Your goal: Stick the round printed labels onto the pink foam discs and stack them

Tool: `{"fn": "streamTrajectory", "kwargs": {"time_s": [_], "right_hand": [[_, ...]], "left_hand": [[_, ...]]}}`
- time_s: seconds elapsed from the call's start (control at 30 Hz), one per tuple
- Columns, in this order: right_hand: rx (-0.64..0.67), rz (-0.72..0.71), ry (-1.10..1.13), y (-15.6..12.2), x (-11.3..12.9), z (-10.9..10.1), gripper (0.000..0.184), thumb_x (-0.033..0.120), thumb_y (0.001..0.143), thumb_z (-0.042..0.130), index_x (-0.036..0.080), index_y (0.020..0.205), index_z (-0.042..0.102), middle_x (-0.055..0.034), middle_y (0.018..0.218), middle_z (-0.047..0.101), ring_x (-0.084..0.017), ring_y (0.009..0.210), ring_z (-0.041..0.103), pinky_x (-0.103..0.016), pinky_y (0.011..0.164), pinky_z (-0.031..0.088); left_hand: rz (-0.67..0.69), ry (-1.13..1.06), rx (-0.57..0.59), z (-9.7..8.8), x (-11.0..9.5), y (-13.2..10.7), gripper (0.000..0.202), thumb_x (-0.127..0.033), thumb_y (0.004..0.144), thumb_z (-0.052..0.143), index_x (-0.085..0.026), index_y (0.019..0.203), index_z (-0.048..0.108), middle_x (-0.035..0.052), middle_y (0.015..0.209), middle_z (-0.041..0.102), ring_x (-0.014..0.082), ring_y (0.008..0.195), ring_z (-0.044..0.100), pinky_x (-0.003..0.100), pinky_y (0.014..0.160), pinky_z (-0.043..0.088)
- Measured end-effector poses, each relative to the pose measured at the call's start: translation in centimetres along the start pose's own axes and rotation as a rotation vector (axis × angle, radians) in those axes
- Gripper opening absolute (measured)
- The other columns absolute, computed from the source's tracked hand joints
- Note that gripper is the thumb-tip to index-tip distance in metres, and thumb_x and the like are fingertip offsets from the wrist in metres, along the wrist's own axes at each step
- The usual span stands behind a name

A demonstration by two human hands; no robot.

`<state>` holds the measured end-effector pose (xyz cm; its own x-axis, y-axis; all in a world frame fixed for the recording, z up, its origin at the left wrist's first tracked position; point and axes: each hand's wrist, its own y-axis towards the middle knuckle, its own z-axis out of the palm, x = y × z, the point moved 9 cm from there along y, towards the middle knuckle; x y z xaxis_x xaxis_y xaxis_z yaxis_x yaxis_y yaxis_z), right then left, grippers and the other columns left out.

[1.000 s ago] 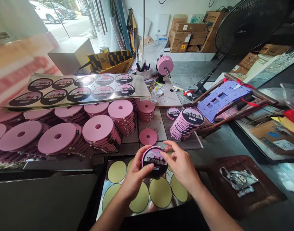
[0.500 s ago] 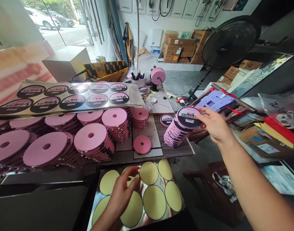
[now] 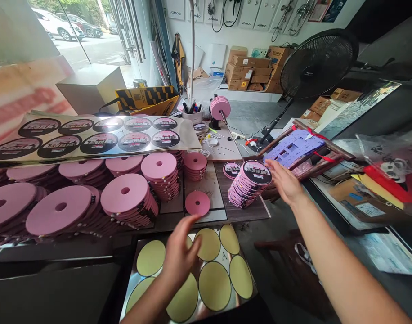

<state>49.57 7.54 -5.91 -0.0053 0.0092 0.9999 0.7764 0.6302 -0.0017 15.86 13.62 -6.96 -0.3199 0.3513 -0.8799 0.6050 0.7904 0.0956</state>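
Note:
My right hand (image 3: 285, 180) is open, fingers stretched out, just right of a stack of pink discs (image 3: 248, 189) topped by a black-and-pink printed label (image 3: 257, 173). Nothing is in it. Over a silvery sticker sheet (image 3: 224, 256) with yellowish blank circles (image 3: 214, 286) hovers my left hand (image 3: 182, 247), thumb and fingers apart and empty. Just beyond its fingertips a single pink disc (image 3: 197, 203) with a small centre hole lies on the table. Another labelled disc (image 3: 232, 169) lies behind the labelled stack.
Several tall stacks of pink discs (image 3: 125, 193) fill the left side. Printed label sheets (image 3: 121, 131) rest across the rear stacks. A spindle holding pink discs (image 3: 220, 108) stands at the back. To the right are a purple plastic piece (image 3: 290, 146) and a black fan (image 3: 319, 63).
My right hand has let go of the labelled disc, which now sits on top of the stack, and has drawn slightly right. My left hand has risen a little towards the single pink disc.

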Motion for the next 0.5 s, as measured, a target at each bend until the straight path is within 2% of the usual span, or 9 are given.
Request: {"fn": "streamTrajectory", "kwargs": {"time_s": [0.03,0.1,0.17,0.23,0.33,0.5], "right_hand": [[0.027,0.028,0.035,-0.2,-0.8,0.5,0.046,0.061,0.067,0.055,0.021,0.089,0.063,-0.0049,0.090,0.065,-0.021,0.087,0.059,-0.032,0.068,0.046],[0.066,0.076,0.102,-0.7,-2.6,1.5,0.053,0.068,0.067,0.047,0.021,0.084,0.064,-0.0061,0.085,0.067,-0.025,0.087,0.060,-0.036,0.069,0.047],[0.071,0.102,0.166,-1.2,-4.3,2.2,0.055,0.072,0.065,0.045,0.022,0.078,0.063,-0.0055,0.081,0.068,-0.027,0.088,0.061,-0.039,0.071,0.047],[0.051,0.111,0.227,-1.6,-5.7,2.6,0.054,0.073,0.063,0.046,0.024,0.077,0.063,-0.0035,0.082,0.069,-0.027,0.091,0.060,-0.040,0.074,0.047],[0.022,0.119,0.306,-1.9,-7.3,3.0,0.052,0.071,0.064,0.047,0.025,0.081,0.063,-0.0014,0.090,0.069,-0.024,0.096,0.059,-0.040,0.080,0.045],[-0.025,0.145,0.366,-1.9,-8.6,3.1,0.048,0.064,0.066,0.050,0.022,0.084,0.064,-0.0022,0.092,0.069,-0.023,0.098,0.057,-0.041,0.087,0.042]], "left_hand": [[0.051,-0.007,0.026,2.0,-1.2,1.6,0.041,-0.019,0.075,0.053,-0.020,0.116,0.048,0.0098,0.120,0.055,0.0222,0.112,0.050,0.038,0.096,0.037],[0.089,0.085,0.084,6.1,-2.3,4.7,0.064,-0.018,0.070,0.061,-0.013,0.128,0.036,0.0158,0.133,0.043,0.0239,0.125,0.038,0.038,0.103,0.030],[0.060,0.192,0.102,9.3,-1.9,7.1,0.080,-0.016,0.064,0.067,-0.009,0.132,0.028,0.0199,0.138,0.036,0.0264,0.129,0.031,0.039,0.104,0.029],[0.030,0.238,0.086,11.4,-1.2,8.5,0.085,-0.014,0.059,0.071,-0.007,0.132,0.028,0.0239,0.136,0.036,0.0318,0.128,0.031,0.046,0.103,0.028],[0.020,0.287,0.058,12.9,-0.7,9.1,0.079,-0.013,0.059,0.071,-0.008,0.128,0.034,0.0231,0.133,0.042,0.0347,0.128,0.031,0.050,0.102,0.027],[0.047,0.343,0.021,13.2,-0.9,8.6,0.058,-0.009,0.068,0.062,-0.011,0.122,0.041,0.0156,0.129,0.049,0.0304,0.126,0.035,0.046,0.102,0.027]]}}
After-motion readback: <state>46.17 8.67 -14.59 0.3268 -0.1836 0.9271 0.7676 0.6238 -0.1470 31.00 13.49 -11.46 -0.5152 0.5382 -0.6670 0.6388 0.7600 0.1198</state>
